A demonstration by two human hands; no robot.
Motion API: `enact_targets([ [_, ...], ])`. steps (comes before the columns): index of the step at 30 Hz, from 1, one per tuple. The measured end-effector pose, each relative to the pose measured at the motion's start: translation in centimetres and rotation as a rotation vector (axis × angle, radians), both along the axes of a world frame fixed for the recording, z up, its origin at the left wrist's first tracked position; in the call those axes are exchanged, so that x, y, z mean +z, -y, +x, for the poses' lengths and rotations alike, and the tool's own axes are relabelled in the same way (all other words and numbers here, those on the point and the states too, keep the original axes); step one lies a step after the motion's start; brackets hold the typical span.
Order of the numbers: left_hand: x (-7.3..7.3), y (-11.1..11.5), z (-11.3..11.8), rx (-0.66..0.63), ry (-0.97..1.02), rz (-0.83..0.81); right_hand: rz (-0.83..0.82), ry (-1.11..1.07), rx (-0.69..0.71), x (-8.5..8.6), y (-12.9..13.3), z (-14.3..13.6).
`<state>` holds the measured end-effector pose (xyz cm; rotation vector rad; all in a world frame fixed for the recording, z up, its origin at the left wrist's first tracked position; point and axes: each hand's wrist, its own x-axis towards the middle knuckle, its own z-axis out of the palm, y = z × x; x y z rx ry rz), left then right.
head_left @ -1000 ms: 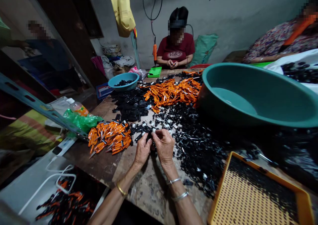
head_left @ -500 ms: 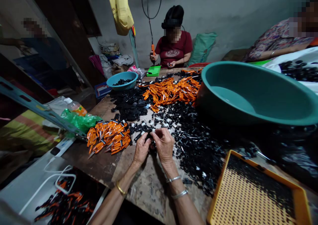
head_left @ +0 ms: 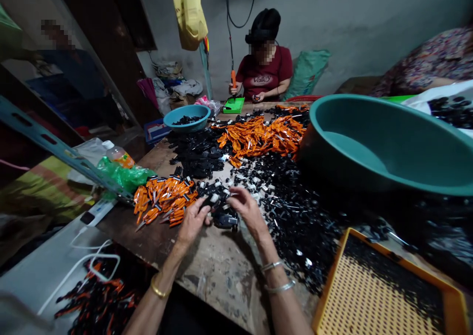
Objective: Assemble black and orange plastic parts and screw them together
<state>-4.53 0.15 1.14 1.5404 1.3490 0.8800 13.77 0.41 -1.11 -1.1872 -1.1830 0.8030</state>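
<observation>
- Gripping a small black part point(head_left: 207, 205) — our left hand point(head_left: 191, 222) has its fingers closed on it
- Hovering our right hand point(head_left: 252, 216), fingers narrowly parted, near the black pile point(head_left: 295, 221)

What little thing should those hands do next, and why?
Probably lower the right hand to the larger black part. That part sits between the two hands, and the right fingers look parted with nothing visible between them. The left hand is curled beside small dark pieces; whether it grips one is unclear.
</observation>
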Motion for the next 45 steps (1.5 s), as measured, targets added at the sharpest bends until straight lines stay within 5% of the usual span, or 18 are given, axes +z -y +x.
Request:
enact_targets([
  [2,0.4,-0.7,0.0,0.042,-0.116,0.111,-0.009,-0.015,-0.15,-0.6,-0.3,1.8],
  [6,0.1,-0.8,1.1,-0.094,-0.383,0.176,-0.008,0.06,-0.398,-2.2,-0.8,4.3],
  [10,0.6,0.0,1.8,-0.041,-0.823,0.217,0.023,0.199,-0.404,-3.3,-1.2,3.3],
  [13,1.7,-0.6,2.9,-0.024,-0.978,0.275,0.039,0.273,-0.365,-3.8,-1.3,2.3],
  [17,2.3,-4.5,6.1,-0.18,-1.03,0.38,0.045,0.319,-0.364,-4.2,-1.4,2.2],
  [21,1.4,-9.4,9.2,-0.248,-1.02,0.39,0.059,0.319,-0.377,-4.1,-1.3,2.5],
  [26,0.3,-12.5,9.5,-0.264,-0.99,0.351,0.058,0.229,-0.374,-3.4,-1.3,2.7],
  [35,2.6,-7.7,8.6,-0.233,-0.714,0.468,-0.09,-0.215,-0.207,-2.7,-1.4,1.8],
  [45,2.2,-5.6,8.5,-0.33,-0.614,0.421,-0.154,-0.623,-0.054,-1.7,-0.9,1.8],
])
